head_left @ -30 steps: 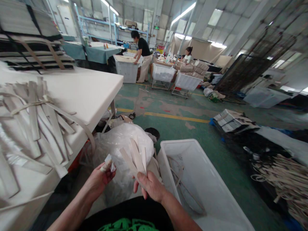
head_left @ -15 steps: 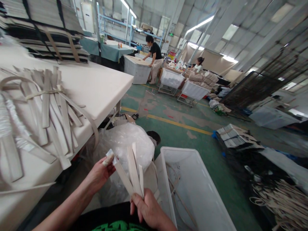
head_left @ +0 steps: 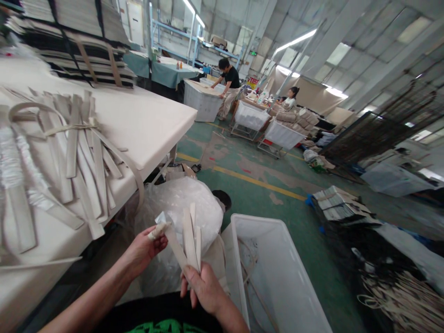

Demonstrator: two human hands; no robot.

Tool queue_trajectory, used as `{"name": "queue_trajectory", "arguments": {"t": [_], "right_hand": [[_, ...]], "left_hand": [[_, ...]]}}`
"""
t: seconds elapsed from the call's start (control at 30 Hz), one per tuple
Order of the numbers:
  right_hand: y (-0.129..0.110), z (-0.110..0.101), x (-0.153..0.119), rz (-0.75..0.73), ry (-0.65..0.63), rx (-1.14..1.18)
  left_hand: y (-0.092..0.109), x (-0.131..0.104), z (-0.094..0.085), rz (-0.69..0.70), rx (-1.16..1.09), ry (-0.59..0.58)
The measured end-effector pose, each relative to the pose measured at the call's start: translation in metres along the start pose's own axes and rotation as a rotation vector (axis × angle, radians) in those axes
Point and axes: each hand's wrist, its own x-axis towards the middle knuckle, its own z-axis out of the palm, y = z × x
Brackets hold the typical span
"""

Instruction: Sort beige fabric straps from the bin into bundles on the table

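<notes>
Several flat beige strips [head_left: 189, 233] fan upward from my right hand [head_left: 203, 284], whose fingers are wrapped round their lower ends. My left hand [head_left: 149, 245] is closed at the tip of one strip that slants up to the left; a small clear film piece [head_left: 161, 217] shows there. A pale wrapping covers my left thumb. On the table [head_left: 163, 113] to the left lies a bundle of similar strips [head_left: 81, 148], tied with a band. Some strips at its left have white gathered wrapping.
A white plastic bin [head_left: 294, 277] with a few strips stands at my right. A clear plastic bag [head_left: 180, 203] bulges before me. Stacked sheets [head_left: 83, 55] sit on the table. Two people work farther back beside white carts [head_left: 251, 114]. Bundles lie on the right floor.
The view has shifted slightly, so the background sits a little lower and to the right. Both hands keep their hold, and the strips in my right hand stand slightly more upright.
</notes>
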Motion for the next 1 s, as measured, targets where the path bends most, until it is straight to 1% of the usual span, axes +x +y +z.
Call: {"name": "queue_trajectory", "arguments": {"t": [0.17, 0.27, 0.33, 0.4, 0.47, 0.5, 0.53, 0.6, 0.67, 0.73, 0.77, 0.83, 0.93, 1.0], "right_hand": [[0.000, 0.002, 0.000, 0.029, -0.001, -0.022], [-0.004, 0.003, -0.001, 0.052, 0.019, -0.031], [-0.009, 0.003, 0.001, 0.050, 0.032, -0.025], [-0.015, 0.002, 0.004, 0.017, 0.041, -0.001], [-0.020, -0.001, 0.005, -0.028, 0.035, 0.039], [-0.022, -0.003, 0.004, -0.044, 0.028, 0.056], [-0.023, -0.006, 0.002, -0.057, 0.020, 0.064], [-0.024, -0.012, -0.004, -0.065, 0.014, 0.052], [-0.024, -0.016, -0.010, -0.051, 0.055, 0.010], [-0.026, -0.017, -0.011, -0.030, 0.128, -0.024], [-0.028, -0.017, -0.010, -0.025, 0.162, -0.032], [-0.033, -0.014, -0.005, -0.042, 0.197, -0.023], [-0.041, -0.013, 0.001, -0.100, 0.186, 0.028], [-0.044, -0.014, -0.001, -0.131, 0.170, 0.061]], "left_hand": [[-0.003, 0.001, 0.000, 0.053, 0.028, 0.034], [-0.012, -0.003, 0.001, 0.097, 0.097, 0.001], [-0.020, -0.008, 0.005, 0.108, 0.176, -0.043], [-0.028, -0.013, 0.009, 0.088, 0.249, -0.127], [-0.029, -0.015, 0.013, 0.071, 0.278, -0.199], [-0.026, -0.014, 0.014, 0.074, 0.272, -0.200], [-0.020, -0.012, 0.014, 0.088, 0.247, -0.170], [-0.003, -0.005, 0.013, 0.127, 0.168, -0.057], [0.013, 0.001, 0.012, 0.162, 0.096, 0.033], [0.019, 0.002, 0.014, 0.167, 0.087, 0.046], [0.017, 0.000, 0.016, 0.163, 0.110, 0.026], [0.006, -0.007, 0.023, 0.154, 0.186, -0.052], [-0.012, -0.019, 0.032, 0.143, 0.305, -0.189], [-0.012, -0.022, 0.034, 0.156, 0.331, -0.208]]}}
